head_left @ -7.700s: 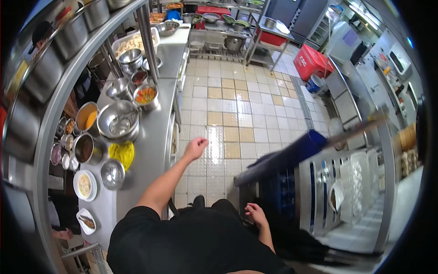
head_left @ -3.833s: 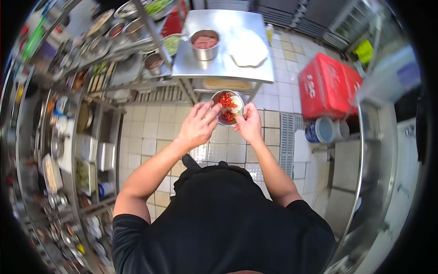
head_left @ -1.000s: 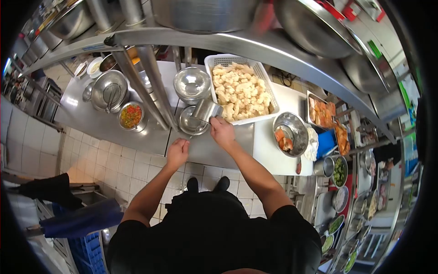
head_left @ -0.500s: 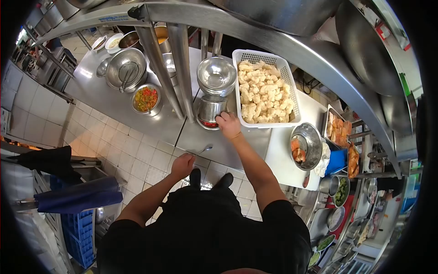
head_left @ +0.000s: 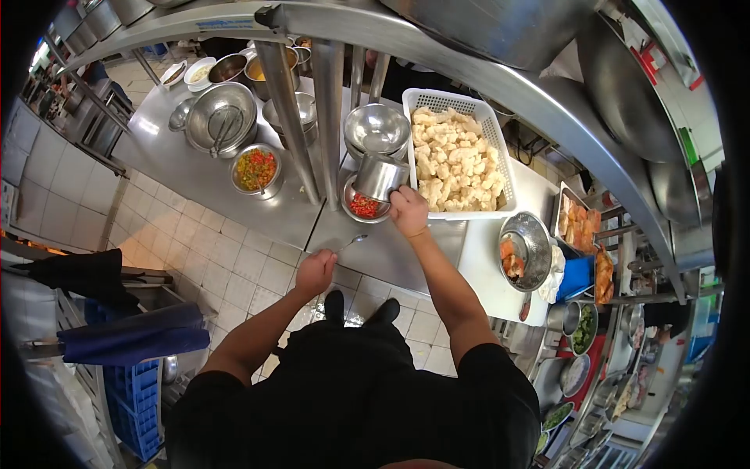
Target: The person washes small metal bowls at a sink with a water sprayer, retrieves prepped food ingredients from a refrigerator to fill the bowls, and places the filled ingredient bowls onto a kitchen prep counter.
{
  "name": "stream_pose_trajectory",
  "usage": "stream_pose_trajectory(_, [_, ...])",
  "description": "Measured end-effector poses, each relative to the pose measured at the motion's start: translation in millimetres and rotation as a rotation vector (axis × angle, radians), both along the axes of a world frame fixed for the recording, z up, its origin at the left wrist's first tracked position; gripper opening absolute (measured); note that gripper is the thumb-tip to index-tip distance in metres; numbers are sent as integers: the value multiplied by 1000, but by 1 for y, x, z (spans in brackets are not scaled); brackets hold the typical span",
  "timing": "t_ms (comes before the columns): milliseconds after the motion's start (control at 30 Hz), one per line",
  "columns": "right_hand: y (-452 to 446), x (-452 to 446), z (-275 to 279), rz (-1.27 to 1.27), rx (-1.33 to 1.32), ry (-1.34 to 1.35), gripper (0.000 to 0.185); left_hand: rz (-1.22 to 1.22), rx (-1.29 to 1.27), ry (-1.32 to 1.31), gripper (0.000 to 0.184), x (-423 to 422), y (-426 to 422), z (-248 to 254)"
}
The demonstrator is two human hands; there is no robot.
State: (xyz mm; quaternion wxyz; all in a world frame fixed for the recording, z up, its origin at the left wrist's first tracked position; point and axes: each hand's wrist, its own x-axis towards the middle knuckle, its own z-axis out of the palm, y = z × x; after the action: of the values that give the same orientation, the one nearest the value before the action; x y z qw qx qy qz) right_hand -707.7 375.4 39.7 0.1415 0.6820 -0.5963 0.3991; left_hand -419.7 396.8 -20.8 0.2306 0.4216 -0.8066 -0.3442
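Note:
My right hand (head_left: 408, 212) grips a metal cup (head_left: 381, 178), tipped over a small metal bowl (head_left: 378, 215) on the steel counter. Chopped red chilies (head_left: 364, 205) lie in that bowl. My left hand (head_left: 316, 273) is closed round the handle of a small spoon (head_left: 358, 238), held over the counter's front edge. Behind the cup sit stacked metal bowls (head_left: 376, 130). Just right of them stands a white perforated basket (head_left: 508, 180) full of pale, lumpy pieces.
Shelf posts (head_left: 329, 117) rise from the counter (head_left: 281, 223), under an overhead shelf (head_left: 437, 47). To the left are a bowl of chopped peppers (head_left: 255, 170) and a large bowl (head_left: 205, 117). A colander (head_left: 533, 238) and a knife (head_left: 525, 306) lie on the right board.
The cup has tilted and lifted off the small bowl, uncovering the red chilies. My right hand has moved slightly right and up; my left hand with the spoon has shifted slightly up.

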Motion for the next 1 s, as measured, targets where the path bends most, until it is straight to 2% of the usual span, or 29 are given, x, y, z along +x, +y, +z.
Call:
stream_pose_trajectory(67, [0, 1, 9, -3, -12, -164, 19, 7, 6, 35, 26, -3, -5, -2])
stream_pose_trajectory(167, [-4, 6, 19, -256, -29, -383, 23, -9, 57, 72, 27, -5, -9, -6])
stream_pose_trajectory(267, [-21, -2, 22, -266, -81, -1081, 28, -29, 178, 137, 28, -2, 1, -9])
stream_pose_trajectory(300, [-14, 3, 48, -204, -68, -1260, 28, -48, 235, 186, 29, 1, 6, -7])
stream_pose_trajectory(400, [3, -3, 66, -183, -67, -1451, 28, -44, 384, 361, 32, 0, 16, 6])
stream_pose_trajectory(533, [68, 3, 71, -226, 44, -1384, 24, -129, 463, 550, 35, -2, 10, 51])
stream_pose_trajectory(567, [88, 6, 61, -287, 71, -1368, 25, -139, 442, 558, 29, -6, 8, 66])
stream_pose_trajectory(667, [156, 31, 34, -409, 107, -1505, 26, -367, 86, 222, 23, -27, -2, 118])
stream_pose_trajectory(800, [259, 70, -4, -557, 73, -1657, 26, -786, -114, 117, 20, -76, 21, 121])
stream_pose_trajectory(900, [330, 98, 0, -750, -4, -1682, 26, -998, -211, 119, 21, -104, 72, 122])
stream_pose_trajectory(1000, [404, 118, 4, -837, -160, -1811, 26, -1172, -271, 122, 21, -130, 136, 126])
